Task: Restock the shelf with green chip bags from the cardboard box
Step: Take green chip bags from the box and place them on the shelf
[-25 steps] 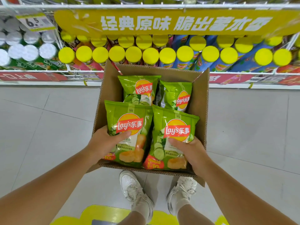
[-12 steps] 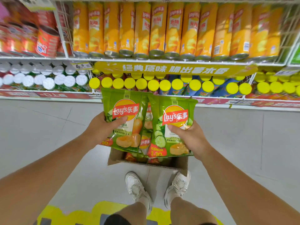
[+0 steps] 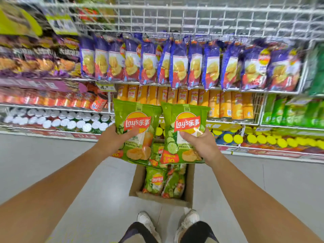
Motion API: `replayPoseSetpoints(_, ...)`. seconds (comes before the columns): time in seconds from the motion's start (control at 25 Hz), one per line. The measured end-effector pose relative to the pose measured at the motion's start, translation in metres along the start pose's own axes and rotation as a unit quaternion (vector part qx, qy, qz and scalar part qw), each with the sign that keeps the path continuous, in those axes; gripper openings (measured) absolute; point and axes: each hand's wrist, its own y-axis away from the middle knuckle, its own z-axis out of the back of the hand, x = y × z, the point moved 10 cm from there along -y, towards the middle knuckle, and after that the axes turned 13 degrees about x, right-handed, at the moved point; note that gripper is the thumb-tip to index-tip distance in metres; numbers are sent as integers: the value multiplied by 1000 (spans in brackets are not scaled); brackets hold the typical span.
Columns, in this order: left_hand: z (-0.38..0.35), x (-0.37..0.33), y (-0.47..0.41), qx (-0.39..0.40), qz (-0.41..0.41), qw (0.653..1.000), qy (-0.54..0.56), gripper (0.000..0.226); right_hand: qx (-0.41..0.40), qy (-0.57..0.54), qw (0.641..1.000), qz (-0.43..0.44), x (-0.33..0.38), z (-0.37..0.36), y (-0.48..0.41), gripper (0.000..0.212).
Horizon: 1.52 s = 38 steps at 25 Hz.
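Carry step: gripping left bag (image 3: 135,132) in left hand (image 3: 112,140), right bag (image 3: 184,132) in right hand (image 3: 201,143), both held above box (image 3: 190,185) on floor (image 3: 61,155), not yet shelved; next likely needs swinging right to green row (image 3: 287,111), slotting upright

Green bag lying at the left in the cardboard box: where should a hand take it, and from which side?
From above, through the open top of the cardboard box: the green bag lies face up with box walls at its left and near ends. Probably pinch its middle; its far end is hidden.
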Motion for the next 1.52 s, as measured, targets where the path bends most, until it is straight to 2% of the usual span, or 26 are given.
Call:
replayPoseSetpoints(0.08,23,-34,18,-23,-17,1000,-5,79,-1,19,999,26,43,1,12,38)
replayPoseSetpoints(0.16,46,-66,31,-37,-40,999,-8,77,7,22,998,52,85,0,23,30)
replayPoseSetpoints(0.28,77,-126,52,-62,-86,994,-23,60,1,35,996,84,145,1,34,49)
replayPoseSetpoints(0.36,91,-158,63,-67,-104,992,-20,53,-9,45,993,106,181,2,36,55)
replayPoseSetpoints(0.52,122,-213,79,-77,-149,986,-12,67,-30,78,985,149,259,-5,42,67)
replayPoseSetpoints(0.68,154,-262,98,-94,-189,977,-21,28,-42,102,975,192,324,-18,41,46)
replayPoseSetpoints(0.8,178,-281,95,-95,-195,976,-21,31,-62,113,974,189,350,-26,31,59)
replayPoseSetpoints(0.96,202,-301,69,-95,-197,976,-15,37,-61,109,973,193,375,-28,2,52)
replayPoseSetpoints(1.12,210,-314,34,-102,-171,980,-23,86,-54,122,971,201,402,-26,-30,46)
replayPoseSetpoints(1.2,214,-321,19,-113,-166,979,-22,96,-48,122,970,207,416,-25,-52,42)
replayPoseSetpoints(1.28,218,-330,6,-120,-162,979,-7,84,-41,117,971,205,428,-22,-75,39)
replayPoseSetpoints(1.4,220,-338,-17,-110,-147,983,0,49,-38,122,975,184,434,-18,-105,42)
replayPoseSetpoints(1.44,220,-341,-25,-107,-142,984,3,43,-34,121,975,180,436,-18,-113,43)
replayPoseSetpoints(1.52,222,-349,-40,-105,-141,984,0,55,-29,115,978,170,437,-18,-130,44)
